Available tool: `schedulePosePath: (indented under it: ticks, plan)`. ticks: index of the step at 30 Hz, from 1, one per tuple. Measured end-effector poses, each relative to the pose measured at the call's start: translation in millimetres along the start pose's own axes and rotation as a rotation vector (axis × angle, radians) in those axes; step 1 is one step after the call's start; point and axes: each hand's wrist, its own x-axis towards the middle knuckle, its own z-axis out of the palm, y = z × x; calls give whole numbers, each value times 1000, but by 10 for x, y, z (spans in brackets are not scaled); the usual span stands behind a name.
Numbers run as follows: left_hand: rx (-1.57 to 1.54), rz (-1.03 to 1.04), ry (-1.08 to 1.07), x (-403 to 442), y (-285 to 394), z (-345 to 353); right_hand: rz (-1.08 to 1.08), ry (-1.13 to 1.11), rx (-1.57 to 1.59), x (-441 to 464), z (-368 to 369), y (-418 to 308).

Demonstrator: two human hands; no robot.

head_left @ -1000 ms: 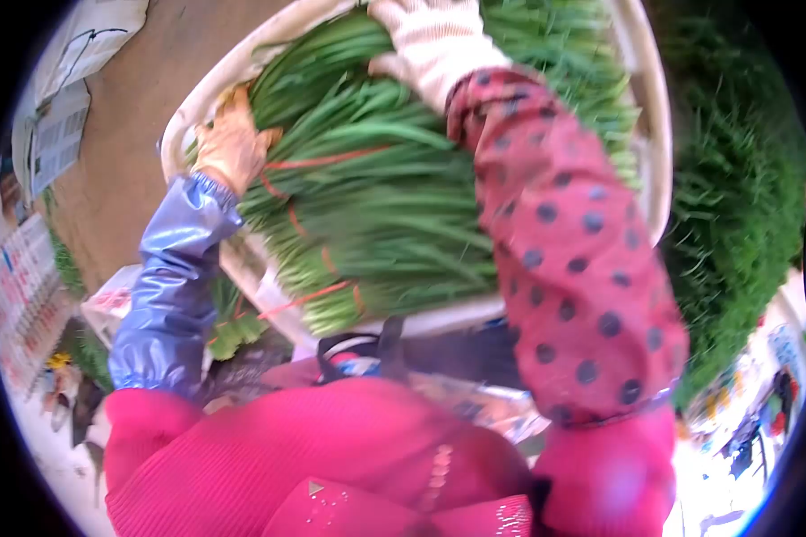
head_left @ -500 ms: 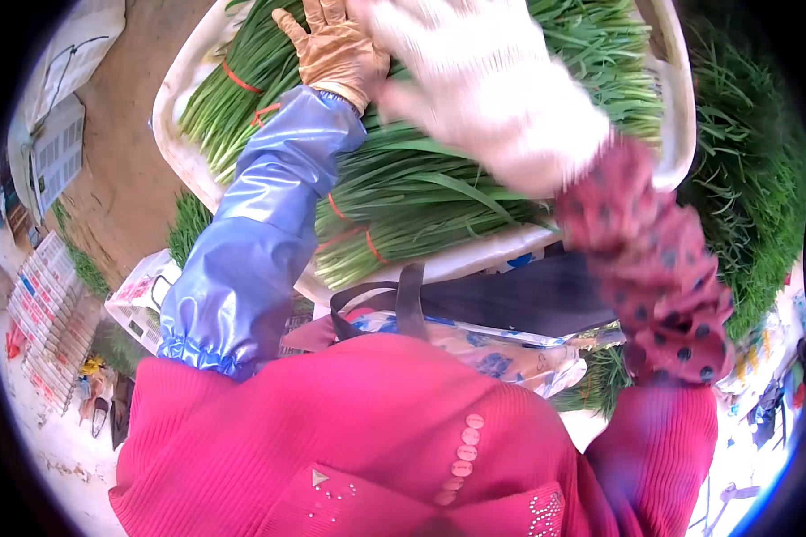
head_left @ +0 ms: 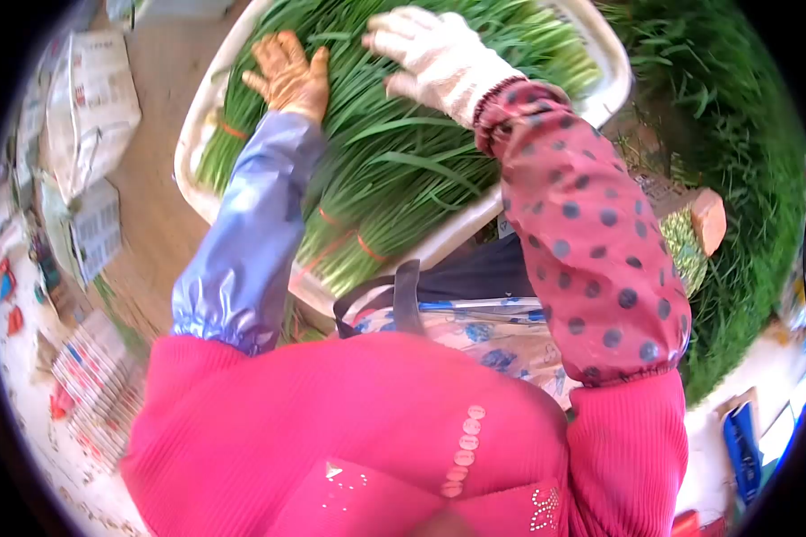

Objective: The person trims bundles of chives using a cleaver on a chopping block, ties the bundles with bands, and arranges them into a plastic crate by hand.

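My left hand (head_left: 291, 76), in a tan rubber glove, lies with spread fingers on a pile of long green leaves that look like garlic chives (head_left: 394, 148). The right one (head_left: 443, 58), in a white knitted glove, rests on the same pile with fingers stretched out and a little apart. Neither hand grips anything that I can see. The chives are in bundles with orange-red bands (head_left: 369, 247) near their pale stem ends. They fill a white tub (head_left: 188, 170), whose far edge is cut off by the frame.
Loose greens (head_left: 743, 206) are heaped to the right of the tub. Dark cloth with a strap (head_left: 407, 300) and a flowered apron (head_left: 501, 345) lie between my body and the tub. White printed bags (head_left: 90, 107) stand on the brown floor (head_left: 161, 116) at left.
My two hands have moved apart; the right glove was blurred and overlapped the left hand's side before. The camera view has shifted, so the tub sits further left at its right side.
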Motion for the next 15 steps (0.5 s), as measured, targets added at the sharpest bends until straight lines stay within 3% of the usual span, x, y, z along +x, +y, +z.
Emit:
schedulePosePath:
  ticks: [1,3,5,7,9,11,13,15]
  plan:
    - [-10,-22,-75,-5,32,-166,51,222,-32,-80,-227,52]
    - [-142,-40,80,-216,29,-475,237,423,-79,-460,-769,26]
    - [-330,177,266,-600,122,-956,459,228,-52,-952,-1035,-149]
    - [-368,474,410,-1059,140,-1051,482,-59,47,-1333,-1101,-440]
    - [-439,569,168,-1501,132,-1185,278,-330,103,-1473,-840,-827]
    - [-432,620,33,-1821,134,-1243,251,-316,215,-1479,-396,-1138]
    - [-550,634,-97,-2041,85,-1250,468,-451,201,-1295,-69,-1261]
    - [-438,390,-461,-2306,19,-1291,504,-418,272,-1182,109,-1252]
